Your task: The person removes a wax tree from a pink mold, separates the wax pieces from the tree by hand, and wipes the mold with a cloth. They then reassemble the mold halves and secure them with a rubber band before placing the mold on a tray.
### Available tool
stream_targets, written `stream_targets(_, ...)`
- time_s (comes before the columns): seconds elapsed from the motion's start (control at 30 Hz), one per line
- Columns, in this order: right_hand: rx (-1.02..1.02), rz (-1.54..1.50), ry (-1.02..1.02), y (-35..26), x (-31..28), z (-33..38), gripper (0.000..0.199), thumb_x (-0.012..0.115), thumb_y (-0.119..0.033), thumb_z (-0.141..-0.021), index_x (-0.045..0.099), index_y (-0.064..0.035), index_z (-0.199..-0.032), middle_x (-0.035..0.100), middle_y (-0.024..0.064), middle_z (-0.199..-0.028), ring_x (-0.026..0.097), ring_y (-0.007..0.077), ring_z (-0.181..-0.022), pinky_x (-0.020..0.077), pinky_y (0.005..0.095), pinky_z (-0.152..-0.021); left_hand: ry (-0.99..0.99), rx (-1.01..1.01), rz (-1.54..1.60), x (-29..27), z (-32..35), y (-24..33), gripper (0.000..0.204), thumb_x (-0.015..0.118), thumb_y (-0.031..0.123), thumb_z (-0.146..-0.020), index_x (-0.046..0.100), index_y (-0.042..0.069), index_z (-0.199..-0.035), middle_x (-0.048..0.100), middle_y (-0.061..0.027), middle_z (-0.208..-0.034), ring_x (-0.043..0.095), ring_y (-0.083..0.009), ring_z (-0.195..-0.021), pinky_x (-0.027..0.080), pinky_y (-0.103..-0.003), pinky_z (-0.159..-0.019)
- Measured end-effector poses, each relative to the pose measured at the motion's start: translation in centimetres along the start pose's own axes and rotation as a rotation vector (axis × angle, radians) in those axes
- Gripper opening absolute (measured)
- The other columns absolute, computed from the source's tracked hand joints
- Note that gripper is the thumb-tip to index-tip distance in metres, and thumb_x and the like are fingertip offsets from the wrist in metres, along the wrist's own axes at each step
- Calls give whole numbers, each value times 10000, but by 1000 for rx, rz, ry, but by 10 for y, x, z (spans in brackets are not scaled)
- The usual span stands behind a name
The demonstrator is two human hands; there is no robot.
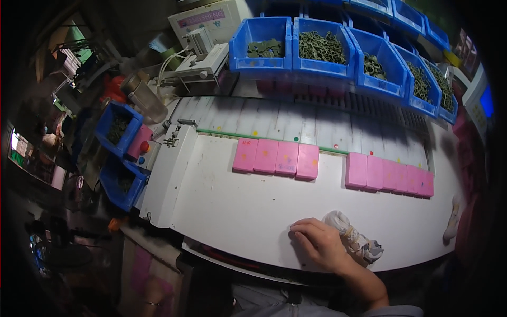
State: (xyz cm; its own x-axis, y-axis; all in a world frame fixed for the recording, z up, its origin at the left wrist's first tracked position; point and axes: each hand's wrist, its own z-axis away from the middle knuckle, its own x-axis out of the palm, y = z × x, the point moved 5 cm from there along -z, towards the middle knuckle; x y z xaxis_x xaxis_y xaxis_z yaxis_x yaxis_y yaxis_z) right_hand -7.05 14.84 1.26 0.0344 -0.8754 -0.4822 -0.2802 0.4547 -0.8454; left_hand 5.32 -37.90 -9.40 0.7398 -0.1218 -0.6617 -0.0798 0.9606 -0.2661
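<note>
On the white worktop (227, 211), my right hand (318, 243) rests near the front edge. Its fingers are loosely bent and apart, with nothing visible in them. Just right of it, close to the wrist, lies a tied bundle of whitish, grey-marked material (348, 232), apparently cloth or plastic. Low on the left, below worktop level, my left hand (153, 290) shows dim and blurred, with a thin bracelet at the wrist. Pinkish material (140, 267) is beside it. Its fingers cannot be made out. Farther back stand two rows of pink blocks (287, 157) (388, 174).
Blue bins (261, 66) holding small greenish metal parts overhang the back. Two more blue bins (122, 185) stand left, beside a raised white rail (168, 177) with red and blue buttons. Behind the blocks runs a slatted white surface (264, 119). A screen (486, 100) is far right.
</note>
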Motion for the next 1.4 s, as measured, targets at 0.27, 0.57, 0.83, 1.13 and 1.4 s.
stream_targets(0.27,-35,-326,-119,-39,14,3,419,674,-85,-816,523,-18,-1201,551,149,-1134,627,227,-882,533,295,-726,56,670,1102,-214,106,201,870,882,131,-549,410,49,-1275,502,-127,-1210,532,-220,-1090,446,-353,-920)
stream_targets(0.57,80,-404,68,-34,-11,3,746,757,-142,-751,341,-34,-1361,462,163,-1207,557,254,-1031,520,310,-760,11,1378,1133,-259,110,347,1001,785,81,-686,138,46,-1448,173,-221,-1457,278,-345,-1336,294,-414,-1063)
stream_targets(0.83,2,204,22,-47,-26,6,801,789,-127,-697,351,-11,-1357,343,196,-1361,406,340,-1231,397,407,-975,-178,1300,1415,-236,81,369,766,532,455,-906,212,-23,-1411,452,-161,-1271,493,-213,-1130,402,-331,-961)
stream_targets(1.13,-259,227,272,-48,-15,21,623,671,-79,-697,448,104,-1249,486,250,-1226,483,401,-1122,392,449,-953,-422,1168,1527,-226,91,383,670,372,549,-935,386,-20,-1289,555,-90,-1000,565,-131,-861,494,-260,-756)
stream_targets(1.4,-401,541,591,-43,0,34,559,786,-138,-684,499,5,-1141,516,201,-1151,539,337,-1013,469,423,-865,-588,903,1918,-217,82,400,566,280,505,-982,454,28,-1231,577,-87,-1066,563,-163,-977,465,-287,-843)
